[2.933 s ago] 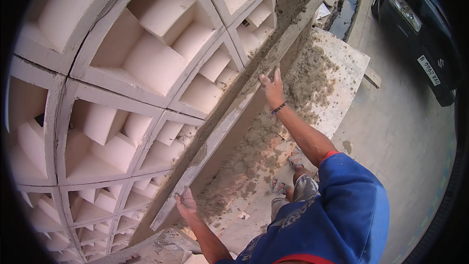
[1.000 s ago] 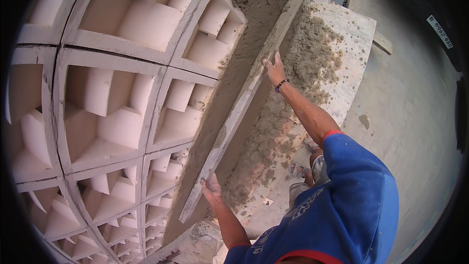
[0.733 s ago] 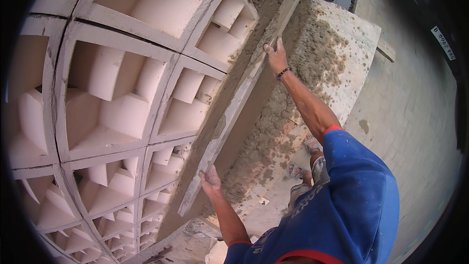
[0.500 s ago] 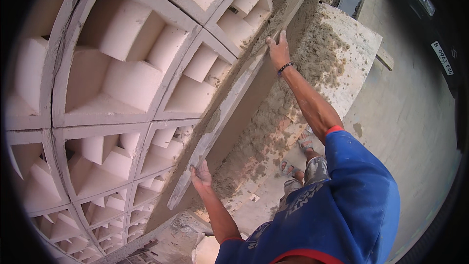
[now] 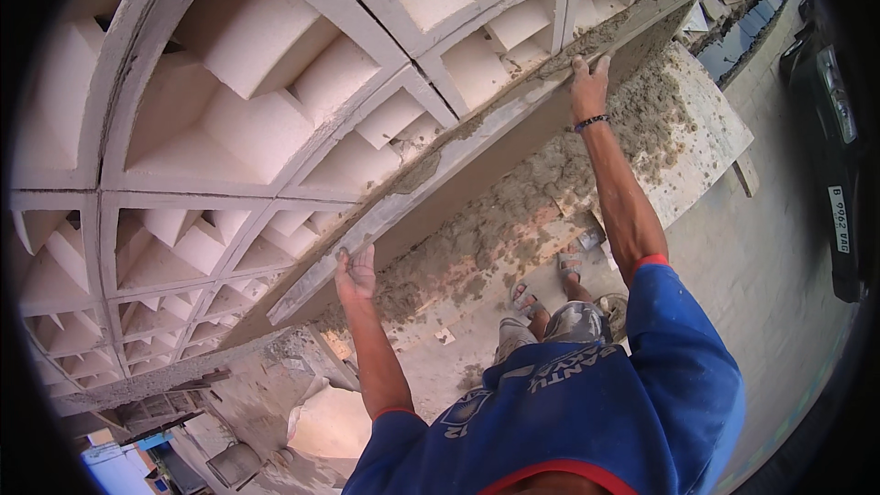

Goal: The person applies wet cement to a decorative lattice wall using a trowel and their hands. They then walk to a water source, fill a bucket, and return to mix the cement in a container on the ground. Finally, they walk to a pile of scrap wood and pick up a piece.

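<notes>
A long, narrow straightedge (image 5: 431, 179), grey and smeared with mortar, lies along the mortar ledge at the foot of a pale breeze-block screen. My left hand (image 5: 356, 277) grips it near its lower-left end, thumb on the near side and palm turned up. Farther up to the right, my right hand (image 5: 589, 92), with a dark bracelet on the wrist, pinches the edge of the same bar. Fresh, smooth mortar (image 5: 458, 191) covers the wall face below the bar. The fingers' undersides are partly hidden.
The breeze-block screen (image 5: 266, 185) rises on the left. Below the wall, a board (image 5: 701, 142) carries lumps of dropped mortar (image 5: 513, 229). A dark vehicle (image 5: 830, 174) stands at the right, near a water-filled gutter (image 5: 742, 32). My sandalled feet (image 5: 532, 301) are below.
My view has turned and shifted, so the wall, bar and hands sit differently in the picture. Both hands keep their hold on the straightedge at about the same places.
</notes>
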`<state>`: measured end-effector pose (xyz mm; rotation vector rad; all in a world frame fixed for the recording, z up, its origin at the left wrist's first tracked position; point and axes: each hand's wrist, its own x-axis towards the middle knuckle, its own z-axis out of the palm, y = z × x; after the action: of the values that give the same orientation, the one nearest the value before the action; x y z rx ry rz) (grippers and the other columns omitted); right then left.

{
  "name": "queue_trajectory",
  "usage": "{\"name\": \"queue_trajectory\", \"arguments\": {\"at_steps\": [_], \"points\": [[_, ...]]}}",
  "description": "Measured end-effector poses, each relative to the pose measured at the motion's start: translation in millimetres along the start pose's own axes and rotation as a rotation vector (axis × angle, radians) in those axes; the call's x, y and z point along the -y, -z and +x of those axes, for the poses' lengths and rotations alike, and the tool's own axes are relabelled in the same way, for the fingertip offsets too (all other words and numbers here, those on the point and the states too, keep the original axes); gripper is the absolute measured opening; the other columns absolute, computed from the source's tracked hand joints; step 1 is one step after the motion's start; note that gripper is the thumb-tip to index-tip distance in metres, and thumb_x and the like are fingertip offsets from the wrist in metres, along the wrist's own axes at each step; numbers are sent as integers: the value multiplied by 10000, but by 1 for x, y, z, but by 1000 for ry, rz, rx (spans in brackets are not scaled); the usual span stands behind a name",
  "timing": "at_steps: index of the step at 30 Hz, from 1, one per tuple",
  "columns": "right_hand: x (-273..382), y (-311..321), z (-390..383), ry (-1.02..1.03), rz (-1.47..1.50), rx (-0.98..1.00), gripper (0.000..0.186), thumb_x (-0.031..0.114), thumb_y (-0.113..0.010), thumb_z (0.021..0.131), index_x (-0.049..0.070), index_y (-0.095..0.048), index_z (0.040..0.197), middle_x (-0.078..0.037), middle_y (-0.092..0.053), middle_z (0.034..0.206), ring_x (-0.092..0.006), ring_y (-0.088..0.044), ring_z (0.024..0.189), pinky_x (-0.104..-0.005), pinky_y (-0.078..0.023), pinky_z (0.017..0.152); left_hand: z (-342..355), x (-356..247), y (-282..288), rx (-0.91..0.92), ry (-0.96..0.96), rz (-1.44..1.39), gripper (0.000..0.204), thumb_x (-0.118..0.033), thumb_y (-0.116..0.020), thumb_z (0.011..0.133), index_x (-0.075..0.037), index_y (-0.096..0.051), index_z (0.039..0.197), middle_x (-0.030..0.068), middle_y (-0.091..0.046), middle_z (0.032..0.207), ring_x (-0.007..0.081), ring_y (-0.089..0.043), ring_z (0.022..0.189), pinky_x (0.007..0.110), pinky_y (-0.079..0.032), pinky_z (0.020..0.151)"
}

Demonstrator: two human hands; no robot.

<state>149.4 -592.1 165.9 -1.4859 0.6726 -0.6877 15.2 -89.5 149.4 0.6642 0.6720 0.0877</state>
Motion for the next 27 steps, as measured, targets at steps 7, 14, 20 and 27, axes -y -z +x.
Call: {"name": "queue_trajectory", "arguments": {"at_steps": [7,14,20,27], "points": [[28,-33,-74,-3,-61,-33,696,236,-506,876,-142,-148,1338,-306,-177,1408,-357,-175,1334,-347,-160,1096,1,-63,41,-18,-54,13,289,-134,-592,835,-38,-493,1089,161,-496,1199,357,-472,1154,499,-402,976],[20,-64,-172,-145,122,100,742,190,-552,857,-122,-98,1355,-281,-168,1416,-349,-217,1314,-358,-196,1079,12,-136,127,-109,-123,15,325,-150,-595,828,-82,-485,1127,138,-528,1174,305,-526,1092,473,-433,929],[-9,-7,-229,-554,708,151,649,86,-588,816,58,-228,1355,-146,-478,1099,-261,-546,935,-428,-507,722,-54,-117,171,-232,-211,-34,346,-163,-597,799,-85,-471,1112,123,-497,1202,304,-484,1120,504,-393,954],[-122,82,-227,-759,614,213,524,48,-578,804,94,-303,1248,-129,-498,1095,-290,-548,960,-445,-500,747,-87,-50,213,-160,-218,-116,319,-102,-595,740,-126,-466,1031,87,-486,1144,315,-459,1113,575,-381,926]]}}
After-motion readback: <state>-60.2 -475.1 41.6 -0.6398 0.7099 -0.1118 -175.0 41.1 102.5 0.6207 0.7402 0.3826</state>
